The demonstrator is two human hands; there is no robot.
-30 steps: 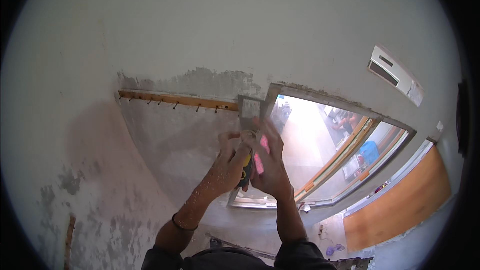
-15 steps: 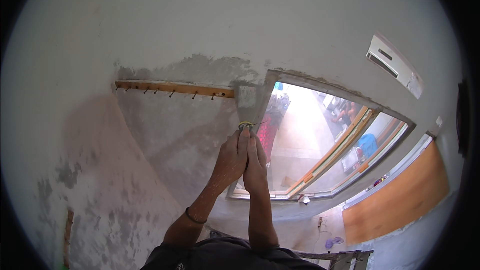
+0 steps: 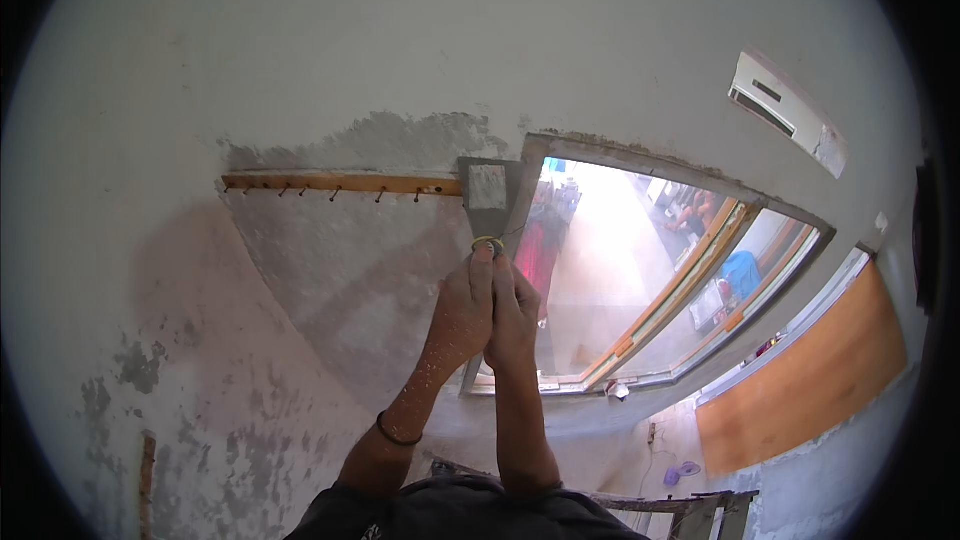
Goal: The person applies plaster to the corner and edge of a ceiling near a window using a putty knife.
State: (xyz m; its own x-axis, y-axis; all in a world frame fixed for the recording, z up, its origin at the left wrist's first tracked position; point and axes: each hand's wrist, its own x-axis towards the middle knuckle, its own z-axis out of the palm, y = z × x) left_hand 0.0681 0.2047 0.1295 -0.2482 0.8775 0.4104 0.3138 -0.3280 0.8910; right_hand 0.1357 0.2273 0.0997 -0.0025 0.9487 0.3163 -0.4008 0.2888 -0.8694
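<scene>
Both my hands are closed together round the handle of a scraper (image 3: 491, 215) with a wide, flared grey blade. My left hand (image 3: 464, 302) and my right hand (image 3: 514, 312) press side by side, hiding most of the handle. A yellow band circles the base of the blade, and a thin wire-like strand sticks out beside it. The blade points up at the wall, between the right end of a wooden hook rail (image 3: 340, 184) and the window frame (image 3: 536, 152). Pale residue shows on the blade. Whether its edge touches the wall, I cannot tell. White specks dot my left forearm.
Rough grey patches (image 3: 400, 132) mark the wall above the rail. The window (image 3: 610, 270) has wooden bars, with a person beyond the glass. At upper right is a white recessed panel (image 3: 785, 105); below it, an orange-brown board (image 3: 810, 380). Wooden slats (image 3: 700, 515) are low down.
The scraper blade sits slightly higher against the rail's end. Both hands keep the same grip, and the whole view has shifted a little.
</scene>
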